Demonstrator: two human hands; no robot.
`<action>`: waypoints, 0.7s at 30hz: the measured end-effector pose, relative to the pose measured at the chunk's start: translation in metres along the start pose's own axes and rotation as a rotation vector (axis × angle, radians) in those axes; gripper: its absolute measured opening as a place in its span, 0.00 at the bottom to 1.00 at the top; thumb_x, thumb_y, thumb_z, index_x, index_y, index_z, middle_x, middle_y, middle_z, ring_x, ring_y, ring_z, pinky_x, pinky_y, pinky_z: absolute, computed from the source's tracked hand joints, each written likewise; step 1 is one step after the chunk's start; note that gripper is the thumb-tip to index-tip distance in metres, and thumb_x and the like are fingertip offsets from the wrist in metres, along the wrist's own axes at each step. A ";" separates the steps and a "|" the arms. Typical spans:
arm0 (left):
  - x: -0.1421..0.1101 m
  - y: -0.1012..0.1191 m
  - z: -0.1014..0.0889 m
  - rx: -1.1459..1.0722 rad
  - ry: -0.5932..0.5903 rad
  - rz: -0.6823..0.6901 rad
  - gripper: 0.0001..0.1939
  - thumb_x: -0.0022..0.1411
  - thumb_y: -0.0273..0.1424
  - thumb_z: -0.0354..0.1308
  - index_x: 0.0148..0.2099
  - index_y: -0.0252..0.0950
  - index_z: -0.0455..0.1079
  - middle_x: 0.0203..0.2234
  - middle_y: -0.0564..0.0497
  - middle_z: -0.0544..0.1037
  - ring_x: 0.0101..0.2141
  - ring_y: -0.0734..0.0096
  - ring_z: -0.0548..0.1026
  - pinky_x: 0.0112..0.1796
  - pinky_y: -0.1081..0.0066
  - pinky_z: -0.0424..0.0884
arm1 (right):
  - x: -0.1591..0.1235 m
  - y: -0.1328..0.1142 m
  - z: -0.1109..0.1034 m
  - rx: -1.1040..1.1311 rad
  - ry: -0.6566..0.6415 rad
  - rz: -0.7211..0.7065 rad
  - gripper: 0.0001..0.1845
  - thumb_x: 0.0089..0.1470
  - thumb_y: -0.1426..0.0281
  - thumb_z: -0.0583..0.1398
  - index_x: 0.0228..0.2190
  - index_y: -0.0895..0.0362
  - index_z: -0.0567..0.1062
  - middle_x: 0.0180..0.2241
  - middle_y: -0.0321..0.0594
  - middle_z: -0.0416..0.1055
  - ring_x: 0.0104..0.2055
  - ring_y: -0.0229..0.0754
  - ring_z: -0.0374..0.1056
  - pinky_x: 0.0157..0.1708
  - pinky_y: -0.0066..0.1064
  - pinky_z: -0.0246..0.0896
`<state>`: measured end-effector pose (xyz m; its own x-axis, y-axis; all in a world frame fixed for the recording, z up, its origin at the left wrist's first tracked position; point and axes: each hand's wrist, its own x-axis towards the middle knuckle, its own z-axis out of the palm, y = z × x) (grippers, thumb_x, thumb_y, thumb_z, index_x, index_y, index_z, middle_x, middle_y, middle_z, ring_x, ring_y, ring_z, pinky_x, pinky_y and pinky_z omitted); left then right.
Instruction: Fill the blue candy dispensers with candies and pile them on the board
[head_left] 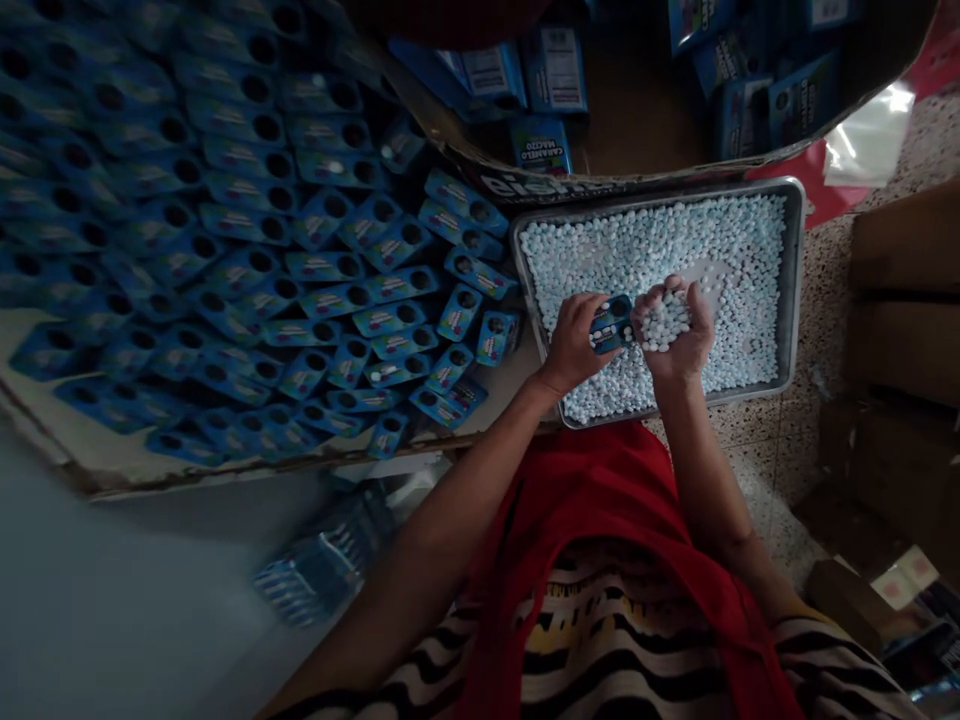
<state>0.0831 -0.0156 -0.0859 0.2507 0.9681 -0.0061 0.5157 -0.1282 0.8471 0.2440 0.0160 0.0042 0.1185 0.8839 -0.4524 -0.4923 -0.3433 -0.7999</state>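
My left hand (576, 345) grips a small blue candy box (611, 322) by its sides, a few white candies showing at its top. Beside it, my right hand (686, 345) is cupped palm up, with a heap of small white candies (666, 320) resting in the curled fingers. The heap is close against the box's right end. Below both hands lies a metal tray (796, 290) spread with pale blue and white candies (600, 240); its bottom shows through near the right fingertips.
Many blue boxes with round holes (394, 315) stand in rows on the table (495, 395) at left. A large carton (637, 140) behind the tray holds more blue boxes. Brown cardboard boxes (907, 240) are stacked at right. Plastic-wrapped packs (326, 560) lie below the table.
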 end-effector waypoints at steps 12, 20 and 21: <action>0.006 0.040 -0.019 0.148 -0.098 -0.003 0.29 0.58 0.26 0.66 0.61 0.40 0.69 0.54 0.41 0.76 0.56 0.44 0.72 0.61 0.48 0.68 | -0.010 0.014 0.006 -0.257 -0.149 -0.268 0.27 0.61 0.41 0.57 0.23 0.47 0.76 0.30 0.40 0.71 0.44 0.50 0.74 0.63 0.52 0.66; 0.003 0.036 -0.015 0.187 0.112 -0.074 0.29 0.63 0.31 0.66 0.65 0.41 0.67 0.60 0.39 0.74 0.61 0.41 0.69 0.66 0.44 0.65 | -0.037 0.005 -0.025 -0.427 -0.022 -0.294 0.22 0.68 0.49 0.57 0.31 0.46 0.81 0.39 0.37 0.79 0.50 0.48 0.75 0.65 0.51 0.64; 0.003 0.032 -0.015 0.173 0.119 -0.075 0.31 0.61 0.30 0.67 0.65 0.41 0.66 0.59 0.39 0.73 0.61 0.41 0.69 0.66 0.44 0.65 | -0.030 0.004 -0.036 -0.510 0.052 -0.301 0.20 0.68 0.49 0.58 0.32 0.47 0.81 0.39 0.37 0.78 0.48 0.47 0.74 0.62 0.49 0.67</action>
<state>0.0880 -0.0134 -0.0504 0.1134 0.9935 0.0060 0.6648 -0.0804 0.7427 0.2695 -0.0236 0.0003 0.2373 0.9537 -0.1851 0.0440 -0.2009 -0.9786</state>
